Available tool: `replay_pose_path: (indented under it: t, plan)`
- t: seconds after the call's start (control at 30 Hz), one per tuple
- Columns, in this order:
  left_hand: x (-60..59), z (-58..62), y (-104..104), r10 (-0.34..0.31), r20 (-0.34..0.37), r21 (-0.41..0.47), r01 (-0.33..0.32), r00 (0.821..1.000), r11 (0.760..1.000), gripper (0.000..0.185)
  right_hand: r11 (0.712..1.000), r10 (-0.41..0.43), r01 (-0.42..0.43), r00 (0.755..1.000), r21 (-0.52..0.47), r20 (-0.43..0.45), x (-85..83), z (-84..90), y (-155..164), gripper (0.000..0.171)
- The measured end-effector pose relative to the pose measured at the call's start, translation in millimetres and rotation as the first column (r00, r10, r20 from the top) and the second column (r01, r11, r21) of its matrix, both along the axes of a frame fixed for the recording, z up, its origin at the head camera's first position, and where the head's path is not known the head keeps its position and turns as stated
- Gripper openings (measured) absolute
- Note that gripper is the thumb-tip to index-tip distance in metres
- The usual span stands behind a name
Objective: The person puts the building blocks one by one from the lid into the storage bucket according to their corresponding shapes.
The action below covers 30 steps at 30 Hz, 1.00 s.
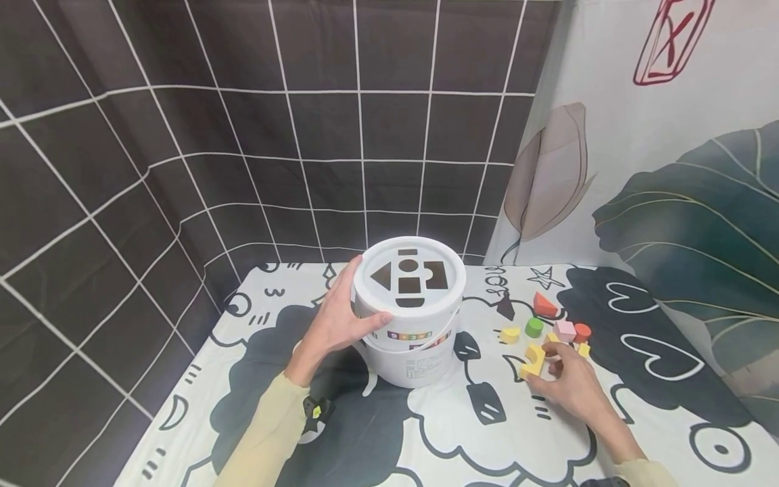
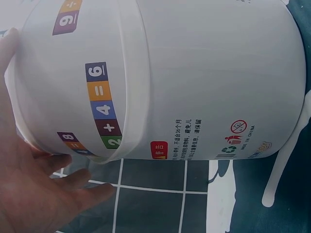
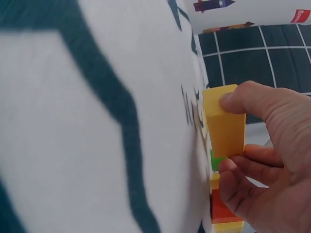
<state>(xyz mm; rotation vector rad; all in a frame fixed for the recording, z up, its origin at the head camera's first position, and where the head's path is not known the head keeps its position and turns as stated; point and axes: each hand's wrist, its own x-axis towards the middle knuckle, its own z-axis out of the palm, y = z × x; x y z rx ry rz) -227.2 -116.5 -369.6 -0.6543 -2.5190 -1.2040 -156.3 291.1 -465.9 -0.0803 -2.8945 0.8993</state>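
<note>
A white bucket (image 1: 414, 362) stands in front of me, its white lid (image 1: 371, 301) cut with shaped holes. My left hand (image 1: 335, 318) rests against the lid's left side, thumb stretched along the front of the rim. In the left wrist view its other fingers (image 2: 92, 194) reach out fairly straight beside the bucket. To the right, my right hand (image 1: 572, 382) pinches a yellow block with a curved notch (image 1: 534, 362) between thumb and fingers. The right wrist view shows that block close to the cloth; whether it touches is unclear.
Around the right hand lie a red triangular block (image 1: 544, 304), a green cylinder (image 1: 533, 327), a pink block (image 1: 564, 331), a red cylinder (image 1: 581, 333) and a yellow half-round block (image 1: 510, 335). A dark tiled-pattern curtain (image 1: 389, 128) hangs behind the patterned cloth (image 1: 487, 450).
</note>
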Motion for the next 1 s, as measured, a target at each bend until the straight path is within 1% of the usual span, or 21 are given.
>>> replay_pose_path:
  t: [0.2, 0.3, 0.5, 0.57, 0.73, 0.87, 1.0]
  plan:
    - [0.5, 0.2, -1, 0.003, 0.002, 0.002, -0.003, 1.000, 1.000, 0.105, 0.999, 0.047, -0.048, 0.997, -0.005, -0.054, 1.7, 11.1, -4, 0.066]
    - [0.5, -0.1, -1, 0.005, 0.002, 0.004, -0.005, 1.000, 1.000, 0.107, 0.997, 0.078, -0.079, 0.992, -0.003, -0.098, 1.6, 18.4, -6, 0.063]
    - [0.3, -1.7, -1, 0.007, 0.005, 0.005, -0.007, 1.000, 1.000, 0.108, 0.993, 0.116, -0.119, 0.982, -0.017, -0.148, -1.7, 37.9, -11, 0.062]
    - [-0.1, -2.3, -2, 0.008, 0.004, 0.005, -0.008, 1.000, 1.000, 0.108, 0.990, 0.139, -0.142, 0.974, -0.006, -0.181, -5.2, 45.4, -12, 0.061]
    - [0.1, -2.8, -2, 0.016, 0.007, -0.001, -0.016, 1.000, 1.000, 0.110, 0.979, 0.204, -0.200, 0.939, 0.042, -0.275, -13.9, 64.3, -15, 0.058]
    - [0.6, -1.2, -2, 0.012, 0.003, 0.005, -0.012, 1.000, 1.000, 0.110, 0.972, 0.235, -0.230, 0.932, 0.051, -0.277, -19.0, 80.4, -19, 0.059]
    - [1.5, 0.1, 0, 0.010, 0.003, 0.010, -0.010, 1.000, 1.000, 0.109, 0.967, 0.254, -0.250, 0.930, 0.051, -0.267, -24.1, 93.2, -22, 0.059]
